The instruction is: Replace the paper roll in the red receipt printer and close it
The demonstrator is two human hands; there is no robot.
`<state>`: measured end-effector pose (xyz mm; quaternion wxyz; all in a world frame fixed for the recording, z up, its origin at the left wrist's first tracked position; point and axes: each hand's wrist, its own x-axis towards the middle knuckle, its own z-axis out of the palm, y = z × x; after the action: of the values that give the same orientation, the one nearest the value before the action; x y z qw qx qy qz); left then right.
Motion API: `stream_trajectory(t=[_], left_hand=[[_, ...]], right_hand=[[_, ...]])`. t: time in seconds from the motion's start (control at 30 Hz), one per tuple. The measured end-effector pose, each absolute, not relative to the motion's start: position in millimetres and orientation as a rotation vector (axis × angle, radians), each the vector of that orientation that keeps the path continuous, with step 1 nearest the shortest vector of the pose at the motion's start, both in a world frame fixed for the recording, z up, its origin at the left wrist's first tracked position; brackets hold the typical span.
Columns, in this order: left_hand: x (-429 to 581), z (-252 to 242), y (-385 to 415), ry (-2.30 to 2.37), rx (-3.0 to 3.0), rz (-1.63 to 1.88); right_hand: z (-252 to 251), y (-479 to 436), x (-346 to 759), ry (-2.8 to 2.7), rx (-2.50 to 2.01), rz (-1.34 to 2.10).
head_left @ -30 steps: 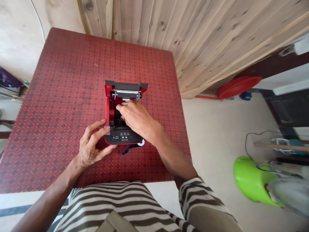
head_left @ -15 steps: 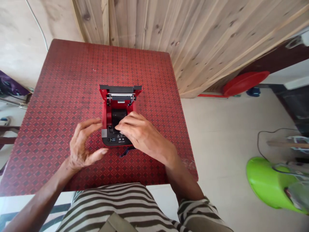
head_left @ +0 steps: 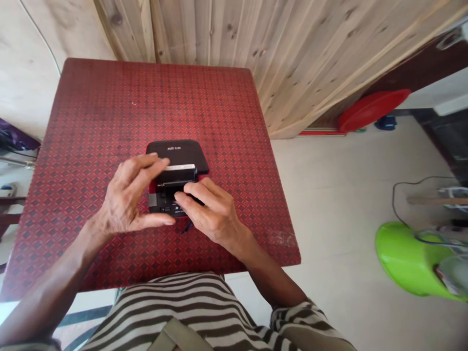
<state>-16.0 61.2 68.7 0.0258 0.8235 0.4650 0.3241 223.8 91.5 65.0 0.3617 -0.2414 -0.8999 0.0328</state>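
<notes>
A small red and black label printer stands on the table, its black lid tilted most of the way down over the body. Between lid and front button panel a dark gap remains. My left hand is at its left side, fingers spread; the fingertips reach the lid's left edge and the thumb extends along the front. My right hand is at the front right of the printer, thumb and index finger pinched at the gap on what looks like the end of a black strip, mostly hidden by the fingers.
The red patterned table meets a wooden plank wall at the back. On the floor to the right are a green plastic stool or tub and a cable. A red round basin leans farther back.
The printer's lid, upright before, has swung down toward the front and covers the inside. My left hand has moved onto the lid's edge; my right hand stays pinched at the front.
</notes>
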Motion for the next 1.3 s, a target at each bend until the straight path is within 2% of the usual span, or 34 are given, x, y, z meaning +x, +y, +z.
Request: stream_trajectory(t=[0.63, 0.77, 0.9, 1.13, 1.3], left_hand=[[-10, 42, 43, 1.382, 2.648, 1.044], [-7, 39, 35, 1.424, 2.558, 1.049], [-1, 33, 17, 1.627, 2.47, 1.247], [3, 18, -3, 1.757, 2.462, 1.278], [4, 12, -3, 1.771, 2.433, 1.338]], right_hand=[[57, 86, 228, -2.289, -0.612, -0.007], [53, 84, 234, -2.204, -0.659, 0.112], [45, 79, 237, -2.018, -0.75, 0.286], [36, 65, 237, -1.943, -0.921, 0.184], [27, 53, 241, -1.841, -0.988, 0.323]])
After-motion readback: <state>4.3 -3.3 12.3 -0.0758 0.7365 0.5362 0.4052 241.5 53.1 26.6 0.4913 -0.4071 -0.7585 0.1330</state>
